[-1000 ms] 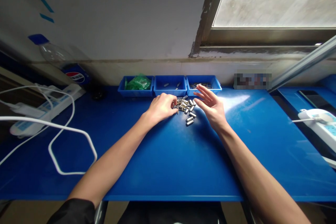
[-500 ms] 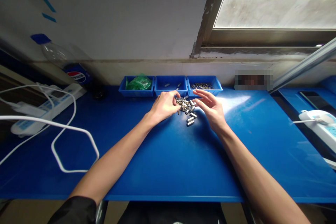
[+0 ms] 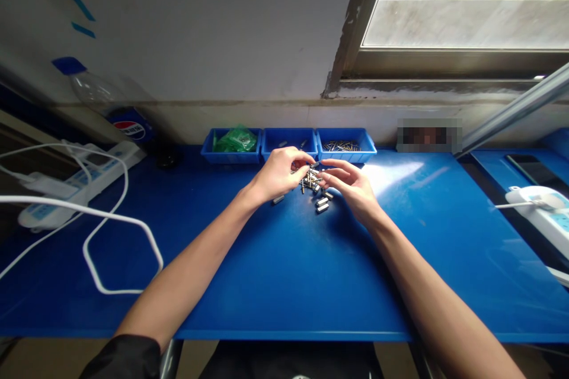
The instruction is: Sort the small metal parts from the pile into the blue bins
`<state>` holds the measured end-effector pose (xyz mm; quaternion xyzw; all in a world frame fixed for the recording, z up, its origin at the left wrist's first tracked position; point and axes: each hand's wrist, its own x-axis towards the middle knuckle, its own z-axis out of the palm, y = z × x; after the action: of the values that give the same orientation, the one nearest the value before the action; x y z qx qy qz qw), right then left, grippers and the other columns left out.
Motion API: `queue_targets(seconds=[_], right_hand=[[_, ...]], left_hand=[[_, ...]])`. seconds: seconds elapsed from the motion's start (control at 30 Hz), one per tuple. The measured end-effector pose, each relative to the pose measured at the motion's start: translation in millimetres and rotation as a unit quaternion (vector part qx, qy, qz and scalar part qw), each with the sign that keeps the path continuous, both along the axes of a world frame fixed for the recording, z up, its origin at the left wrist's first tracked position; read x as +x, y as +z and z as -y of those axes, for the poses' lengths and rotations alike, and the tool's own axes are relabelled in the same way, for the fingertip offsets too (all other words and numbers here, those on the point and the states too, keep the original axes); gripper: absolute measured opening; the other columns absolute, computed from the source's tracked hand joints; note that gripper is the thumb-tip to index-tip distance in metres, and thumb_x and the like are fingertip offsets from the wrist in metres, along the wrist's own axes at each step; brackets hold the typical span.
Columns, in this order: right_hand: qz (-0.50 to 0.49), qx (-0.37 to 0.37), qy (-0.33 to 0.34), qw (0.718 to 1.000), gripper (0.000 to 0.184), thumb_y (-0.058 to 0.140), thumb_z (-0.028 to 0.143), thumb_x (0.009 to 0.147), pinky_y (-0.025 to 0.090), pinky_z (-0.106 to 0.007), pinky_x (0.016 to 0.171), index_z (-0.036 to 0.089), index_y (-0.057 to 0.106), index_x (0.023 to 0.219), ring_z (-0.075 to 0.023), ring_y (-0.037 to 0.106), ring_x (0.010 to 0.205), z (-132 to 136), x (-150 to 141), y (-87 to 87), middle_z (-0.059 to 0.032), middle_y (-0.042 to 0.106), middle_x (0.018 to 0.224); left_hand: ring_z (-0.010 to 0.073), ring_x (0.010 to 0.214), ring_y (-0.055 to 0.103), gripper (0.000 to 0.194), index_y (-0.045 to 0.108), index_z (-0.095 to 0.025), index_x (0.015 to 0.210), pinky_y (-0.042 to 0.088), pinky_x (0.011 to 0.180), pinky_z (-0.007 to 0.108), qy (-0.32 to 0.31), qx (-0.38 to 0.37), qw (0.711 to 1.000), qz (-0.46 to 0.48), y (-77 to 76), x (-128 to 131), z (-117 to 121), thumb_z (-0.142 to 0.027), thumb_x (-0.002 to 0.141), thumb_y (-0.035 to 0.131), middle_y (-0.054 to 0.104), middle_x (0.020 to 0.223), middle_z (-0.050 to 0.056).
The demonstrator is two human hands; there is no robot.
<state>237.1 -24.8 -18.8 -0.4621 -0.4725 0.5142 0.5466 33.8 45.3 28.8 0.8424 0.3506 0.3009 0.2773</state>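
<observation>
A small heap of metal pieces [image 3: 310, 180] lies on the blue table, thin brass-coloured pins mixed with short silvery cylinders. My left hand [image 3: 281, 173] arches over the heap's left side, thumb and forefinger apart at its edge. From the right, my right hand [image 3: 351, 186] reaches in with fingers stretched and spread, their tips at the heap. A dark cylinder [image 3: 315, 164] is at the fingertips of both hands; no firm grip on it shows. Two silvery cylinders [image 3: 322, 206] lie just in front, and a single cylinder [image 3: 278, 200] rests below my left hand.
Behind the heap stand three blue bins: one with a green plastic bag [image 3: 237, 139], a middle bin [image 3: 267, 157] with a few small pieces, and one with many pins [image 3: 342, 146]. A cola bottle [image 3: 128, 124], power strip [image 3: 80, 186] and white cable [image 3: 120, 292] are left.
Both hands have come closer together over the heap, the left moving right and the right moving left. A single cylinder now shows on the table below my left hand.
</observation>
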Motion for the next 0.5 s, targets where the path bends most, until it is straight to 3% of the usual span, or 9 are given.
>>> queue_targets(seconds=[0.17, 0.37, 0.5], right_hand=[[-0.039, -0.004, 0.001, 0.999, 0.038, 0.091, 0.041, 0.078, 0.059, -0.037, 0.084, 0.027, 0.078, 0.111, -0.0201, 0.076, 0.083, -2.1, 1.0, -5.2, -0.003, 0.082, 0.093], [-0.047, -0.008, 0.014, 0.999, 0.026, 0.091, 0.038, 0.078, 0.059, -0.035, 0.08, 0.025, 0.083, 0.099, -0.0183, 0.073, 0.079, -2.9, 2.3, -8.2, -0.003, 0.081, 0.09], [-0.037, -0.001, -0.034, 0.999, 0.026, 0.089, 0.042, 0.08, 0.06, -0.039, 0.086, 0.025, 0.083, 0.1, -0.022, 0.076, 0.083, -3.1, 1.9, -7.8, -0.0049, 0.082, 0.092]], left_hand=[[0.0175, 0.085, 0.07, 0.024, 0.08, -0.016, 0.106, 0.054, 0.077, 0.028, -0.035, 0.047, 0.998, -0.019, -1.4, 0.6, 0.6, -0.01, 0.09, 0.063, 0.077, 0.097, 0.007], [0.0171, 0.083, 0.07, 0.022, 0.074, -0.016, 0.105, 0.053, 0.077, 0.028, -0.055, 0.039, 0.997, -0.027, -2.4, 1.1, 1.0, -0.007, 0.089, 0.062, 0.076, 0.094, 0.005], [0.0187, 0.084, 0.07, 0.02, 0.07, -0.018, 0.108, 0.052, 0.076, 0.029, -0.021, 0.031, 0.997, -0.067, -7.4, -1.4, -0.5, -0.016, 0.088, 0.067, 0.075, 0.093, 0.004]])
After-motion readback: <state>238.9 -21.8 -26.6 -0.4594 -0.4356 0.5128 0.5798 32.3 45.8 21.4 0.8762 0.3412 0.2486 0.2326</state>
